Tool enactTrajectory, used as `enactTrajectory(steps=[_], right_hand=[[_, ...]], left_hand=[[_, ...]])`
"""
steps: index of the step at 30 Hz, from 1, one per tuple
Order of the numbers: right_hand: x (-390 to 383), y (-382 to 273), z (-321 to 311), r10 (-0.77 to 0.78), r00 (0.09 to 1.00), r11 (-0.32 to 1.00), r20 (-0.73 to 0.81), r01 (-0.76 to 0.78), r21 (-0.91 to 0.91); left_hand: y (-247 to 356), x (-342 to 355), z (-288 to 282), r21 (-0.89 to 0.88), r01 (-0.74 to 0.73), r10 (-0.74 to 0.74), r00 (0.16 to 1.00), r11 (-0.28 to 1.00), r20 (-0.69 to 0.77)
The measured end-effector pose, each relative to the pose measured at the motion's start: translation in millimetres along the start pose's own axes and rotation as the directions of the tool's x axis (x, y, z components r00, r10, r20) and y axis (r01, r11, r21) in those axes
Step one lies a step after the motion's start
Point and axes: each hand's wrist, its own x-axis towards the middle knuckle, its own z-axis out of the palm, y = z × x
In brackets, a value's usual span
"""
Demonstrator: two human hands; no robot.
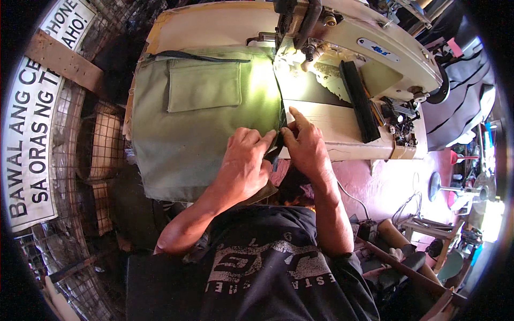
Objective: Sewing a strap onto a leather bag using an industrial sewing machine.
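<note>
green cloth (187, 144) lies spread on the sewing table (332, 120), left of the sewing machine (369, 35), its right edge running up beside the machine's head. the left hand (249, 155) pinches that edge; the right hand (309, 145) has its thumb by the dark strip (279, 88) there, forefinger stretched out, and i cannot tell whether it grips. the pocket (206, 88) looks already sewn on; the right seam seems partway, and the fraying left edge appears unfinished.

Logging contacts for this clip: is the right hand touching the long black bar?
Apart: the head view shows pale tabletop between the right hand and the black bar.
</note>
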Motion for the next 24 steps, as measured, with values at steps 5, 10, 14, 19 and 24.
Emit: enactTrajectory(steps=[5, 10, 14, 19, 24], right_hand=[[-1, 1, -1, -0.058, 0.997, 0.995, 0.043, 0.061, -0.073], [0, 3, -7, -0.152, 0.987, 0.983, 0.061, 0.157, -0.097], [1, 3, -15, -0.128, 0.982, 0.99, 0.141, 0.135, -0.044], [-2, 2, -13, -0.099, 0.992, 0.982, 0.081, 0.111, -0.154], [-7, -2, 0, -0.098, 0.993, 0.974, -0.072, 0.081, -0.209]], left_hand=[[4, 7, -1, 0.218, -0.109, 0.089, 0.991, 0.97, 0.097], [7, 22, -5, 0.371, -0.159, 0.057, 0.961, 0.915, 0.27], [1, 33, -15, 0.287, -0.234, 0.125, 0.928, 0.929, 0.352], [-39, 73, -23, 0.197, -0.281, 0.24, 0.948, 0.939, 0.207], [-70, 80, -11, 0.21, -0.442, 0.41, 0.894, 0.872, 0.178]])
